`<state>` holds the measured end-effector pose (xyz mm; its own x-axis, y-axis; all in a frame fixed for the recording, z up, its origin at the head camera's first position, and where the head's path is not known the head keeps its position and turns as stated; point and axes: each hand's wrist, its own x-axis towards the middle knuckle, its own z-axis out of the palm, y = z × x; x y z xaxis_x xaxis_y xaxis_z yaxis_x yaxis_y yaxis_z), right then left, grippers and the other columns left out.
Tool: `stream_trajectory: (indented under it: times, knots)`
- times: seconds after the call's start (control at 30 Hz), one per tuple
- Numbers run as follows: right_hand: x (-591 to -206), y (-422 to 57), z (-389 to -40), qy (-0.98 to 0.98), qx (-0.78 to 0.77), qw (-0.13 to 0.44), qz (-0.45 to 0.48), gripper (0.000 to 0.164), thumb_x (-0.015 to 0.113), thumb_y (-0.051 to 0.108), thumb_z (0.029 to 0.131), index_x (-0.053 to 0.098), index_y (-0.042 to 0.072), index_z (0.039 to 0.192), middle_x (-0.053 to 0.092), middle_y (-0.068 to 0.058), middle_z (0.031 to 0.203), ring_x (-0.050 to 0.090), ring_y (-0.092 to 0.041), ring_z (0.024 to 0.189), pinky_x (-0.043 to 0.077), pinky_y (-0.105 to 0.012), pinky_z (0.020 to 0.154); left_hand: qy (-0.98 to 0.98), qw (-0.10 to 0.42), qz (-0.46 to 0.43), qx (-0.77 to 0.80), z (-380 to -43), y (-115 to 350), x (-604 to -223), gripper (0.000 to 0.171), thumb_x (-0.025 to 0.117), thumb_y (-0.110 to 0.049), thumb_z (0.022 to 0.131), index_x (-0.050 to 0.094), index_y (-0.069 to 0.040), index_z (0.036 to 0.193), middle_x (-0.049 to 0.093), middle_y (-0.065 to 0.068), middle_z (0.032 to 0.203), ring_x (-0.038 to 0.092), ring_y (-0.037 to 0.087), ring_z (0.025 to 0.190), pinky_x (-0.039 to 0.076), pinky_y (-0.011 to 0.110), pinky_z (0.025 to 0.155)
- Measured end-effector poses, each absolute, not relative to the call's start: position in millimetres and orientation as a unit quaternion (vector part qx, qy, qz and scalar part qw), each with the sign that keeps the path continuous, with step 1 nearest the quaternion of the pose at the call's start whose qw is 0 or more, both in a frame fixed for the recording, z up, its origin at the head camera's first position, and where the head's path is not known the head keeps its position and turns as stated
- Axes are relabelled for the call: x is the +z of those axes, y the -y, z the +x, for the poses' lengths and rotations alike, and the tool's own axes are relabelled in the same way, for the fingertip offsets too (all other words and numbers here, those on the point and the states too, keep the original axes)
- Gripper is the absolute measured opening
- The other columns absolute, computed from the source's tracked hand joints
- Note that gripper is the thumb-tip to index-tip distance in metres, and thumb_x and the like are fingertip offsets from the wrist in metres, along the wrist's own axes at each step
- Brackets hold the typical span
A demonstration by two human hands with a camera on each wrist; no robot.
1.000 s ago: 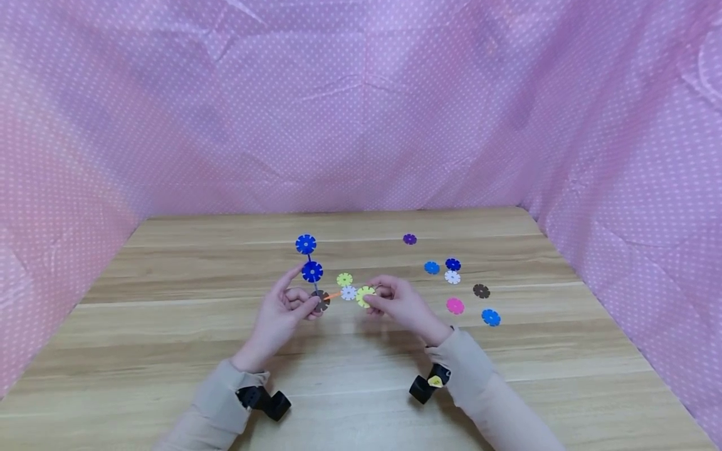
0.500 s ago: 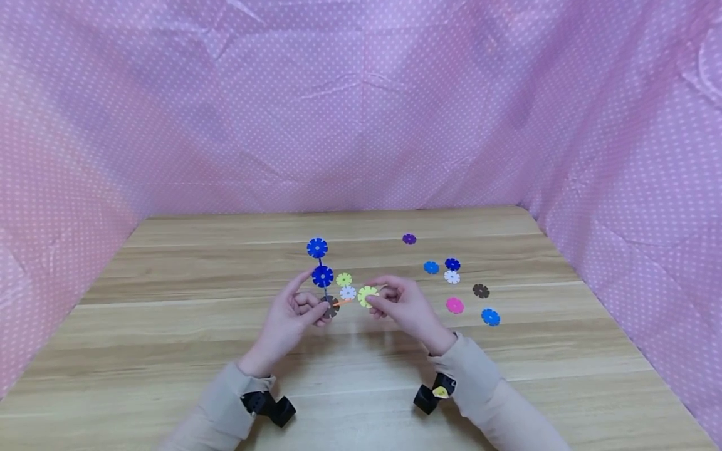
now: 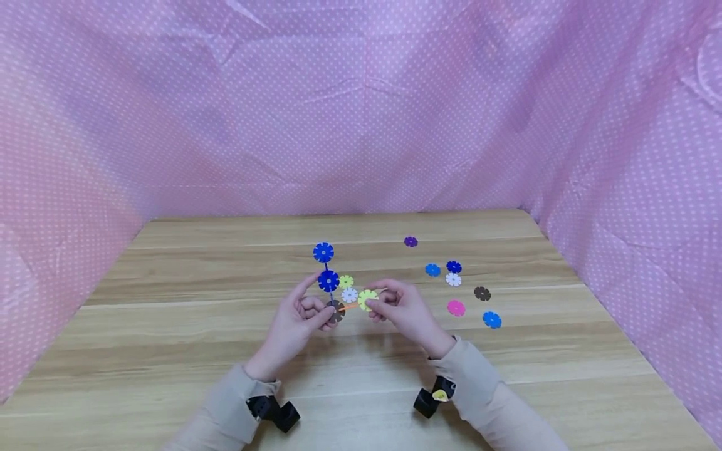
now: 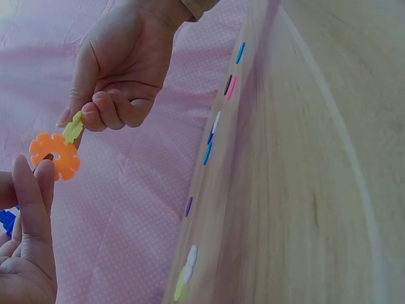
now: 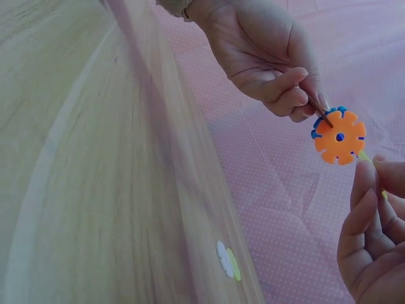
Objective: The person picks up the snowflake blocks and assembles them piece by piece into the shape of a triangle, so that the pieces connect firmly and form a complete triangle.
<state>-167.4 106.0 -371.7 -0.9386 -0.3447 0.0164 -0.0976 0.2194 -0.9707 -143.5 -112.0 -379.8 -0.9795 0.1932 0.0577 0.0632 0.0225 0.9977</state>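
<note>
A: Fig., remote op's view. I see the L hand (image 3: 296, 319) pinching a brown disc (image 3: 337, 312), thumb to fingers; the R hand (image 3: 405, 311) pinches a lime disc (image 3: 368, 300).

B: Btwn the two grips?

A: An orange disc (image 5: 340, 137), edge-on in head view. R wrist cam: brown disc set in its notch; lime disc at the rim nearer the R grip, touching, but I can't tell if slotted.

B: Up from the L grip?

A: A lower blue disc (image 3: 329, 281), then an upper blue disc (image 3: 323, 252), w/ an edge-on blue piece (image 3: 326, 267) btwn.

B: Farther out?

A: Just beyond the grips, on the table (image 3: 225, 263): a loose white disc (image 3: 350, 294) beside a loose lime disc (image 3: 346, 281). Right of the R grip, nearest first: a pink disc (image 3: 456, 307), then a light-blue disc (image 3: 492, 319). Beyond all: pink dotted cloth (image 3: 361, 125).
</note>
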Motion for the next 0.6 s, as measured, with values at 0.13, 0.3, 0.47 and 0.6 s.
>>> stream_trajectory:
  times: [0.13, 0.3, 0.47, 0.6]
  knots:
    - [-372.2, -105.9, -167.3, -0.774, -0.609, 0.102, -0.143, 0.027, 0.063, 0.002, 0.088, 0.061, -0.003, 0.115, 0.067, -0.008, 0.073, 0.065, -0.015, 0.065, 0.056, -0.049, 0.072, -0.711, 0.047, 0.088, 0.696, -142.6, 111.2, -380.6, 0.074, 0.059, 0.011, 0.085, 0.026, -0.008, 0.148, 0.065, 0.015, 0.081, 0.066, 0.012, 0.066, 0.059, 0.033, 0.068]
    - [-373.3, -106.2, -167.3, -0.772, -0.611, 0.101, -0.143, 0.026, 0.063, 0.002, 0.088, 0.061, -0.003, 0.114, 0.067, -0.008, 0.073, 0.064, -0.012, 0.064, 0.056, -0.049, 0.072, -0.708, 0.044, 0.082, 0.700, -142.0, 110.2, -381.2, 0.073, 0.059, 0.011, 0.085, 0.027, -0.009, 0.148, 0.065, 0.014, 0.081, 0.065, 0.012, 0.066, 0.059, 0.033, 0.068]
    - [-373.1, -106.5, -167.0, -0.768, -0.616, 0.105, -0.139, 0.027, 0.063, 0.002, 0.088, 0.060, -0.004, 0.115, 0.067, -0.006, 0.072, 0.064, -0.013, 0.064, 0.056, -0.049, 0.073, -0.701, 0.036, 0.086, 0.707, -141.6, 109.4, -382.0, 0.073, 0.058, 0.012, 0.085, 0.026, -0.008, 0.148, 0.065, 0.016, 0.081, 0.065, 0.012, 0.065, 0.059, 0.030, 0.067]
    - [-371.8, -106.4, -167.1, -0.766, -0.620, 0.108, -0.135, 0.028, 0.063, 0.002, 0.088, 0.059, -0.004, 0.116, 0.066, -0.004, 0.072, 0.064, -0.012, 0.064, 0.056, -0.049, 0.073, -0.699, 0.032, 0.087, 0.709, -140.9, 108.5, -382.0, 0.074, 0.058, 0.013, 0.084, 0.026, -0.007, 0.148, 0.065, 0.017, 0.081, 0.065, 0.011, 0.065, 0.059, 0.028, 0.067]
